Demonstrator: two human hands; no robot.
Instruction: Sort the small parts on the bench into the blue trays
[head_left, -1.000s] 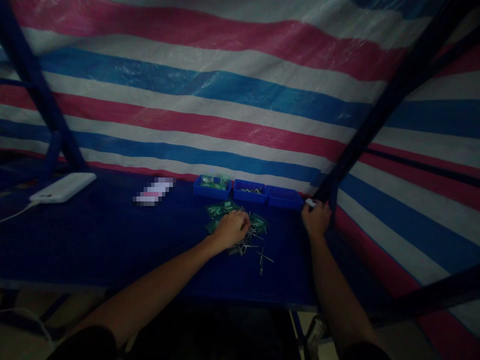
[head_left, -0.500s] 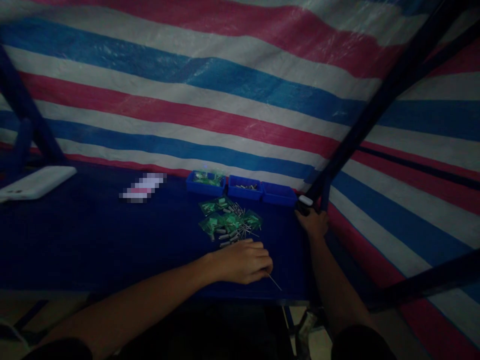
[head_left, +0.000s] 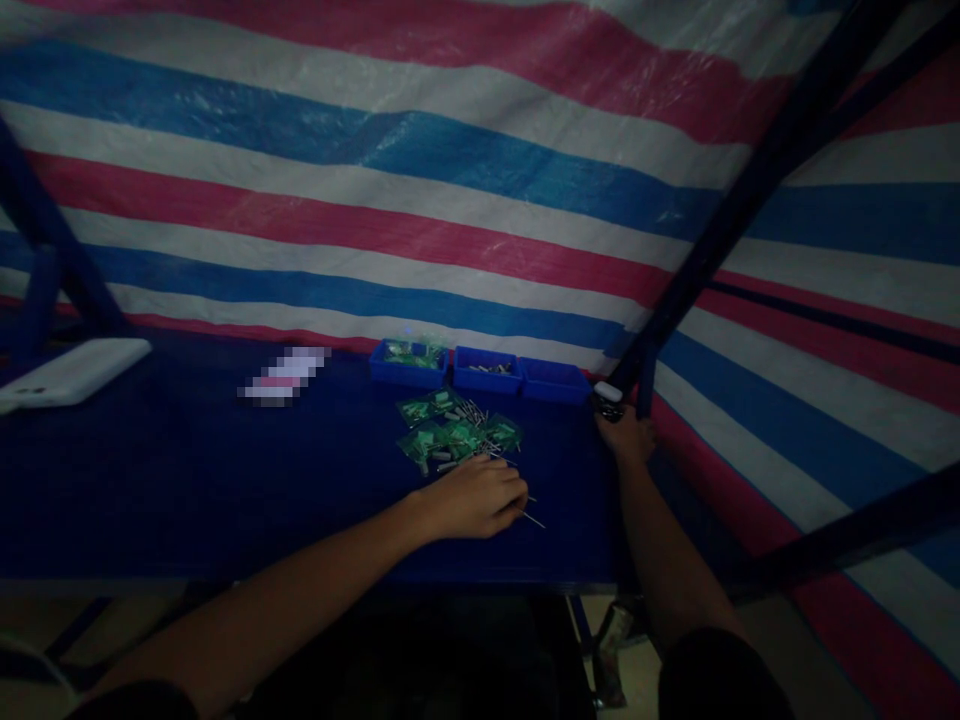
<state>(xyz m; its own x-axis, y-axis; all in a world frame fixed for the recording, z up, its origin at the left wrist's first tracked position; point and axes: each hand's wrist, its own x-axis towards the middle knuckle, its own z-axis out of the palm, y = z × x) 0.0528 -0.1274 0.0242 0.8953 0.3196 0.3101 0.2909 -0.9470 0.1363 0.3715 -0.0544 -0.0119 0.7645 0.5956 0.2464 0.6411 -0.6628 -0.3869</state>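
My left hand (head_left: pixel 484 497) is closed on thin metal rods (head_left: pixel 534 520), whose ends stick out to the right past the fingers. It is just in front of a pile of small green-tinted plastic bags (head_left: pixel 461 436), loose metal pins (head_left: pixel 474 412) and short grey cylinders (head_left: pixel 441 456). At the table's right end, my right hand (head_left: pixel 628 437) is curled at a small dark object with a white top (head_left: pixel 607 394). Dim light hides what kind of object it is and part of the fingers.
Three blue bins line the back: one with green bags (head_left: pixel 409 376), one with small metal parts (head_left: pixel 487 381), and another at right (head_left: pixel 555 392). A white device (head_left: pixel 79 372) and a blurred paper (head_left: pixel 287 377) lie left on the blue table (head_left: pixel 187 480). A dark frame post (head_left: pixel 701 260) rises at right.
My left hand has moved slightly up and left, toward the pile, still holding the thin rod; a second end now shows. My right hand remains at the dark object, with its fingers shifted slightly.
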